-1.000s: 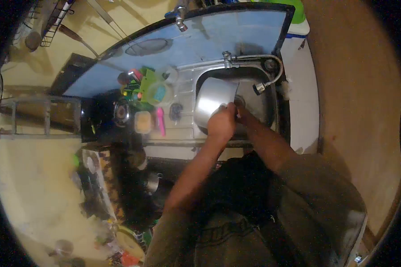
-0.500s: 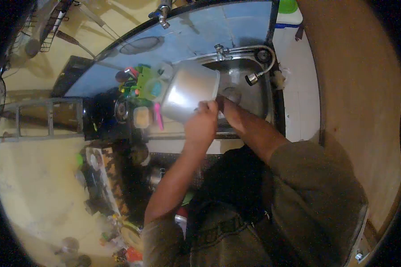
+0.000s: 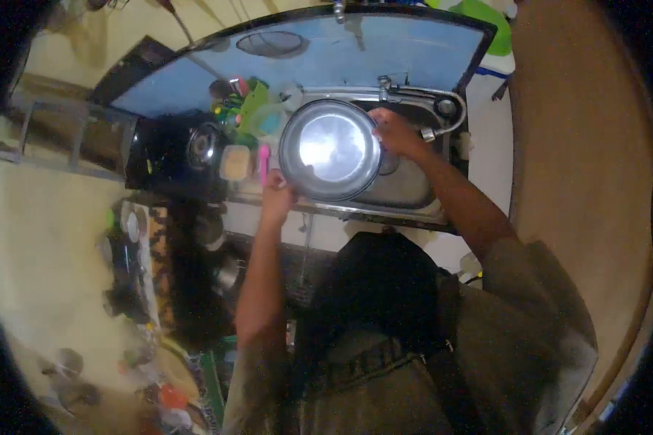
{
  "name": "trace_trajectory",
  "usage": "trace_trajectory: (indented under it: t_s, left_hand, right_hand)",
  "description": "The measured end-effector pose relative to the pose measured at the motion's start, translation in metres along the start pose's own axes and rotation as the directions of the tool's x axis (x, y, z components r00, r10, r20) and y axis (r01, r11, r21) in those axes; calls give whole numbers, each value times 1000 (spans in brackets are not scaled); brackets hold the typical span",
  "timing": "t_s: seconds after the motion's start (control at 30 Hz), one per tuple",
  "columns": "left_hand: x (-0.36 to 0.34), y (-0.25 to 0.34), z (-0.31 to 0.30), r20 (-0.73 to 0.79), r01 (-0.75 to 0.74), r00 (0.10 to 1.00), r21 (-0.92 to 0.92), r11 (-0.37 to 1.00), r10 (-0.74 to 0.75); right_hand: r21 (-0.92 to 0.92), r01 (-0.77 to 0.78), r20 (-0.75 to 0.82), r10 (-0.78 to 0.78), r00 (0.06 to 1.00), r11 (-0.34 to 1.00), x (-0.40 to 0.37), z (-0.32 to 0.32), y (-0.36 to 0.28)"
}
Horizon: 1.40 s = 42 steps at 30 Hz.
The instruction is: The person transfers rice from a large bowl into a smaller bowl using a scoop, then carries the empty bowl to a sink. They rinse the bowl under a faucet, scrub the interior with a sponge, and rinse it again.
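A round silver metal pot (image 3: 331,148) shows its shiny inside, facing up, over the left part of the steel sink (image 3: 413,185). My left hand (image 3: 278,192) is closed on the pot's lower left rim. On the opposite side, my right hand (image 3: 395,133) grips the upper right rim. Just left of the pot lie a pink spoon-like tool (image 3: 264,163) and a square container (image 3: 236,162) with pale contents.
Behind the sink, a tap (image 3: 384,87) has a flexible spout (image 3: 463,109) curving right. A green holder (image 3: 254,109) with utensils stands left of the pot, and a black stove (image 3: 170,156) is further left. A strainer (image 3: 272,44) hangs on the blue wall.
The pot has turned from its side, so its open inside now faces up. My left hand has moved left and down to its rim; my right hand has moved up and right. The view has shifted.
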<state>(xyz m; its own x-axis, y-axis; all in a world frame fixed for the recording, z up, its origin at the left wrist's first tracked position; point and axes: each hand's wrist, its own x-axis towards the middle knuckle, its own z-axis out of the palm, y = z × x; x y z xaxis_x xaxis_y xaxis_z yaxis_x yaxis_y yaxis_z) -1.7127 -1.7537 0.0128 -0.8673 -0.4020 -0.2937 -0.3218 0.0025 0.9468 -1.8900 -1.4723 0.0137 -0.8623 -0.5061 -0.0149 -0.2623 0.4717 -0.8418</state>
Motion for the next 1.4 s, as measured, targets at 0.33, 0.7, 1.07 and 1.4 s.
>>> trace_trajectory:
  t_s: [0.33,0.7,1.07,1.4]
  left_hand:
    - [-11,-12,54,158,344,935,-203,917,-316]
    - [-19,12,107,151,350,936,-319,880,-318]
    - [-9,57,121,241,364,928,-429,827,-284]
    - [-13,65,143,85,257,966,-401,879,-244]
  right_hand:
    - [-114,83,4,-83,997,990,1,-39,-12]
    - [-739,289,-101,-525,845,609,111,-129,-211]
    - [-468,772,-208,-902,377,431,135,-124,-171]
    - [-426,368,407,-189,894,826,98,-26,39]
